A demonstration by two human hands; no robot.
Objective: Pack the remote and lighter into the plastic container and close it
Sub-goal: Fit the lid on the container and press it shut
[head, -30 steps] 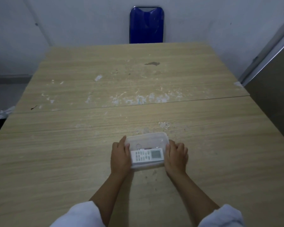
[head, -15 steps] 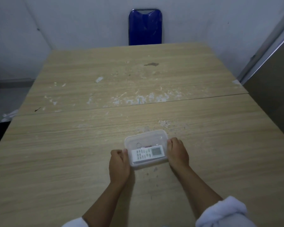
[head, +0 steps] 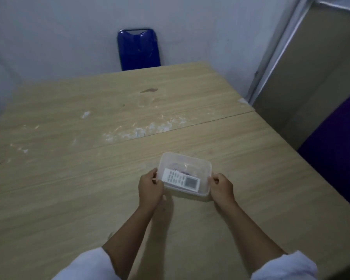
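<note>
I see a dim, bluish, grainy picture with soft detail all over. A faint shadow falls under the left hand [head: 150, 185] on the surface [head: 69, 199]. Wide-angle distortion bends the surface edges, and the clear container [head: 185, 173] looks slightly smeared.

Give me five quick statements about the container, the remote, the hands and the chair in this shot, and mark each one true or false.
1. The remote lies inside the clear plastic container. True.
2. The left hand and the right hand are at opposite short sides of the container. True.
3. The remote's display end points toward the left hand. False: the display end is nearer the right hand.
4. A red chair stands at the table's far end. False: the chair is blue.
5. The container sits on the wooden table, near the person's edge. True.
</note>
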